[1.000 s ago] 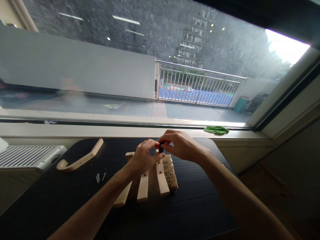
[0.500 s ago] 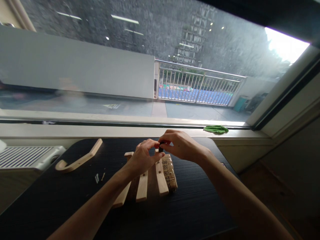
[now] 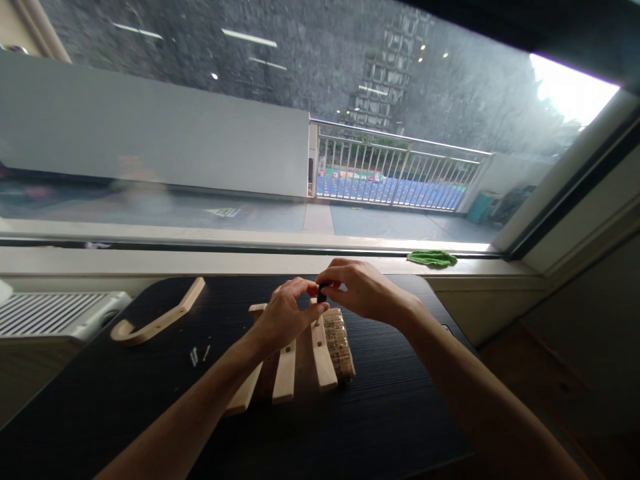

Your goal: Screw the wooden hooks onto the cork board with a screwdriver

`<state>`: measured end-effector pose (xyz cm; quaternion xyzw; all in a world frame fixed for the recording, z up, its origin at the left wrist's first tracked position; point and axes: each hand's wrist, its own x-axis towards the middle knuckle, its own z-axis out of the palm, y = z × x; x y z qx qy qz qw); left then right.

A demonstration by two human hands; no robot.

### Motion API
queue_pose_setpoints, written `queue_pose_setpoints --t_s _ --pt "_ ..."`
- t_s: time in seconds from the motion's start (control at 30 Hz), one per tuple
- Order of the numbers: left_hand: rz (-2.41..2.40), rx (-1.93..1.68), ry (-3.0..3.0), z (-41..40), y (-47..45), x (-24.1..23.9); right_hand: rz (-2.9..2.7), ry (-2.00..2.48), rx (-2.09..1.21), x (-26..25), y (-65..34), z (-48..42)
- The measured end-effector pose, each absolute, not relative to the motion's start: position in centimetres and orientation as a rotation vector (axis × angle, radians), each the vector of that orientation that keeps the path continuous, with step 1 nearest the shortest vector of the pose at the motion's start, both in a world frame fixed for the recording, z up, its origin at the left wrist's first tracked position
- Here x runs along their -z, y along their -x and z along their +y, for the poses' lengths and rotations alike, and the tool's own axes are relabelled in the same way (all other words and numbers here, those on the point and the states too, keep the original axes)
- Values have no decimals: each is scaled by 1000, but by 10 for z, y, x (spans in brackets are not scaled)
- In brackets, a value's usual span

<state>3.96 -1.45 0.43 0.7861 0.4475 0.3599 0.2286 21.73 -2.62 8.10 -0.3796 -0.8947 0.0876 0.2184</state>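
A small black piece [image 3: 323, 292] is pinched between the fingertips of my right hand [image 3: 367, 290], and my left hand [image 3: 285, 310] closes its thumb and fingers round it from the other side. Just below lies a pale wooden strip [image 3: 325, 363] with screw holes, its top end partly covered by my left thumb. That strip rests against a taped bundle of corrugated cardboard [image 3: 341, 343]. Two more pale pieces, a middle strip [image 3: 284, 379] and a left strip [image 3: 246, 393], lie on a brown board partly under my left hand and forearm.
At the dark table's [image 3: 395, 400] far left lies a curved wooden hook [image 3: 155, 325]. Several small screws [image 3: 194, 357] sit left of my forearm. Behind the table run a windowsill [image 3: 240, 262] with a green cloth [image 3: 433, 258] and the window. A white radiator [image 3: 65, 313] stands at left.
Almost nothing differs. The black piece is slightly turned between my fingertips, and both hands stay in the same place.
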Motion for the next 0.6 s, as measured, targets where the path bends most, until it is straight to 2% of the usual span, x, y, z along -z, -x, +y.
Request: queue_pose_setpoints --t_s 0.6 --pt "1213 -978 -2187 -14 -38 -5 -2462 1070 -240 -79 -216 -26"
